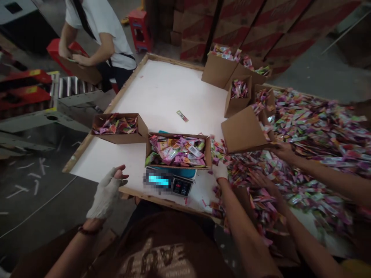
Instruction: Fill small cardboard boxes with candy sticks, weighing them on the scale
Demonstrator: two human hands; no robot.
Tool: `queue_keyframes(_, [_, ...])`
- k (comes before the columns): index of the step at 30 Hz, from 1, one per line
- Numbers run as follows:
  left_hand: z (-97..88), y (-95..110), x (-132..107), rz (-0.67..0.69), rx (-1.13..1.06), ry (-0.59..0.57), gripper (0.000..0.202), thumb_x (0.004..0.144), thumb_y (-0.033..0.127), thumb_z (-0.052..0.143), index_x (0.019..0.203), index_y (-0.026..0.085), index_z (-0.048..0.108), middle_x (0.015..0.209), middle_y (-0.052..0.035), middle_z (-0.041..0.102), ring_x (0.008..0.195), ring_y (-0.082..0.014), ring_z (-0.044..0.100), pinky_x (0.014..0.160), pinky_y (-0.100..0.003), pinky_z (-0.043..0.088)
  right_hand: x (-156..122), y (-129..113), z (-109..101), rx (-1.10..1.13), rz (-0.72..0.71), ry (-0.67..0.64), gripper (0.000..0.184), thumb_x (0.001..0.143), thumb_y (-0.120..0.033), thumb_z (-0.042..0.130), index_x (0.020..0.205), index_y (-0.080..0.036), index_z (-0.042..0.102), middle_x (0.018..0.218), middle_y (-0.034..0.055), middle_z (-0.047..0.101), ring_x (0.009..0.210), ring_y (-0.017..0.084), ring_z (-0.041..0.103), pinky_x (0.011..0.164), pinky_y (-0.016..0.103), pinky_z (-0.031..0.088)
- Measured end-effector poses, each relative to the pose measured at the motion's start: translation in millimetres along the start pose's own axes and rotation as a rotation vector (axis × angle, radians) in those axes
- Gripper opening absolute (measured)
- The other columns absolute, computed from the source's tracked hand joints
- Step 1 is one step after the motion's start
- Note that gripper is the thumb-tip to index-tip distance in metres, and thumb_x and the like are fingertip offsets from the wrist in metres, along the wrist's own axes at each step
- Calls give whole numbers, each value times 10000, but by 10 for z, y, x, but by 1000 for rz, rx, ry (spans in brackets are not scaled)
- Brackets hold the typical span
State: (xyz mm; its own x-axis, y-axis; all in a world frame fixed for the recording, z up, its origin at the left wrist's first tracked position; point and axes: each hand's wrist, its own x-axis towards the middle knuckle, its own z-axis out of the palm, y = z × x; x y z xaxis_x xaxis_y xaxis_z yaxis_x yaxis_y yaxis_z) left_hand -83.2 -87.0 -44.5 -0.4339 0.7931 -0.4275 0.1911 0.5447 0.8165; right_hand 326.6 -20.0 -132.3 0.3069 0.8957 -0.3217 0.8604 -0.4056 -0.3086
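Note:
My left hand, in a white fingerless glove, hovers over the table's near edge with its fingers loosely spread and nothing in it. My right hand, also gloved, is curled knuckles-up at the edge of the colourful packet pile, just right of the cardboard box of packets. That box stands on a digital scale. What the right fingers hold is hidden.
A second filled box sits to the left on the white table. A co-worker's hands tilt an open box into the pile. More boxes stand behind. Another person handles a carton beside a roller conveyor.

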Motion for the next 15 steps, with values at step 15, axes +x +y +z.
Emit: queue_keyframes(15, [75, 75, 52, 38, 22, -54, 960, 617, 868, 686, 1271, 165, 683, 976, -130, 752, 1002, -334, 730, 879, -446, 589, 171, -800, -1062, 231, -347, 180, 351, 971, -322, 487, 1222, -163, 674, 1009, 82, 735, 863, 189, 652, 799, 287, 521])
